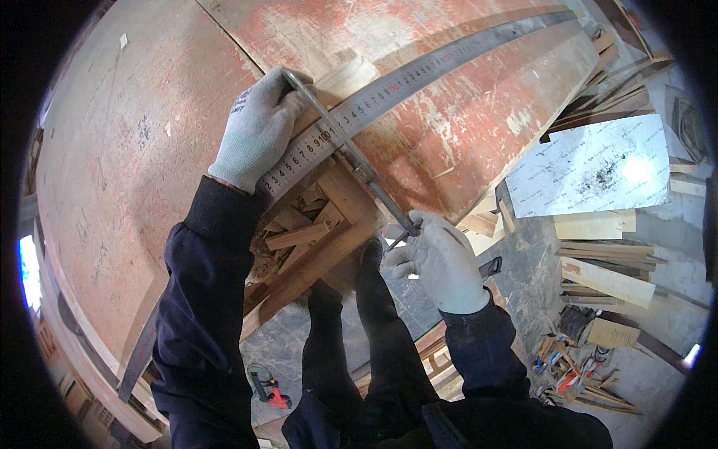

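A metal screw clamp [364, 170] slants across the long steel ruler [419, 72], its upper end near the left hand and its threaded end toward the right. My left hand [262, 127], in a white knit work glove, is closed around the clamp's upper end. My right hand [443, 262], gloved alike, has its fingers curled at the small crossbar at the screw's lower end. Under the ruler, beside my left hand, a pale wood strip [348, 80] shows in part. The ruler runs across the worn reddish worktop [441, 131].
An open wooden compartment with offcuts [303, 238] lies below the ruler. At the right, a white sheet [591, 166] rests over boards, with stacked planks [607, 280] and a heap of tools [565, 370] on the floor. A red and green tool [271, 389] lies near my feet.
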The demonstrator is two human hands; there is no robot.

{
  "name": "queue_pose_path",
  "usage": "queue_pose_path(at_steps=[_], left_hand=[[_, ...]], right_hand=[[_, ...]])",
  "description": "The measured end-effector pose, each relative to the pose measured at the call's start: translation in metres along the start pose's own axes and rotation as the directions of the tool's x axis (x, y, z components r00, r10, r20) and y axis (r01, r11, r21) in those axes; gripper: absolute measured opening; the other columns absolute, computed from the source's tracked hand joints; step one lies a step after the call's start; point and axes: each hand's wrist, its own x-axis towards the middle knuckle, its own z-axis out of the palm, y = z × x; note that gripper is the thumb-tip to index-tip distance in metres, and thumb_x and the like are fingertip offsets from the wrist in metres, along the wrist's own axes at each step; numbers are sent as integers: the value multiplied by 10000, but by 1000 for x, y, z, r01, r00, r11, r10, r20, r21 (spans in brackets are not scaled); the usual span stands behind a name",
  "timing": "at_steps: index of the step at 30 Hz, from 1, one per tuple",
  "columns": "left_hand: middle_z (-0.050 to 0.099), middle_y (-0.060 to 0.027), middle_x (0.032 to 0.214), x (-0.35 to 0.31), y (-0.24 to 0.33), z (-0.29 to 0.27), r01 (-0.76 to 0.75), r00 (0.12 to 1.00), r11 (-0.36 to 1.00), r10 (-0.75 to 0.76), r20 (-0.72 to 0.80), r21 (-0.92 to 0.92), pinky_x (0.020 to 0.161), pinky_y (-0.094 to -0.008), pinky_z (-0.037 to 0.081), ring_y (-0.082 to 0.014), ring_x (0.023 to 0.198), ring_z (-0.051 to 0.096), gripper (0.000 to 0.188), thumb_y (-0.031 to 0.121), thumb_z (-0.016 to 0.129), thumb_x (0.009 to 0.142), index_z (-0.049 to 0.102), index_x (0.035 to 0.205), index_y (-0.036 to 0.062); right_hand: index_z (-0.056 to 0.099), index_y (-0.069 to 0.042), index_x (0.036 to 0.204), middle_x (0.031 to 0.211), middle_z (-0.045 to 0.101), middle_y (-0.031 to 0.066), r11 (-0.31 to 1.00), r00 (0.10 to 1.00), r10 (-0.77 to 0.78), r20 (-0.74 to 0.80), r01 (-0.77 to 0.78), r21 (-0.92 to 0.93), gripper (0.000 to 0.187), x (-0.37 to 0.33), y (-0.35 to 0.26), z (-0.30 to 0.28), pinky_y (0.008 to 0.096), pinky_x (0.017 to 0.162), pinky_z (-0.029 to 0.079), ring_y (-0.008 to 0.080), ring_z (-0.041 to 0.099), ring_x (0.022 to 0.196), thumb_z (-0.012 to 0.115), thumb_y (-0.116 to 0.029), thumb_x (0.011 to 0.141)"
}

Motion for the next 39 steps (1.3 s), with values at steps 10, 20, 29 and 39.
queue_pose_path(at_steps=[10,20,29,39], left_hand=[[717,-117,1085,0,1,0,20,1000,1000,-20,0,-15,943,-348,506,-214,1049,666,267,241,626,1009,674,1170,33],[724,-141,1082,0,-1,0,-18,1000,1000,18,-2,5,934,-361,521,-227,1048,683,249,212,618,1008,667,1160,22],[723,-136,1078,1,-3,0,-20,1000,1000,20,2,16,938,-363,521,-217,1050,679,256,218,620,1014,658,1160,12],[722,-120,1082,0,0,0,5,1000,1000,-5,13,-30,941,-355,515,-220,1046,672,258,216,615,1014,665,1174,20]], right_hand=[[641,38,1004,840,683,118,691,932,-353,-81,201,-694,159,9,2,12,215,455,479,136,685,604,549,-92,1018],[662,-4,930,775,671,55,603,932,-362,-20,218,-767,145,18,-21,-8,253,532,511,116,671,629,596,-108,1006],[654,2,955,856,720,94,746,946,-320,-54,217,-630,146,18,-26,-5,246,577,533,123,674,653,577,-110,1009],[677,31,915,869,734,112,197,722,-643,254,477,-857,164,8,-11,-4,278,676,567,156,692,735,529,-4,975]])
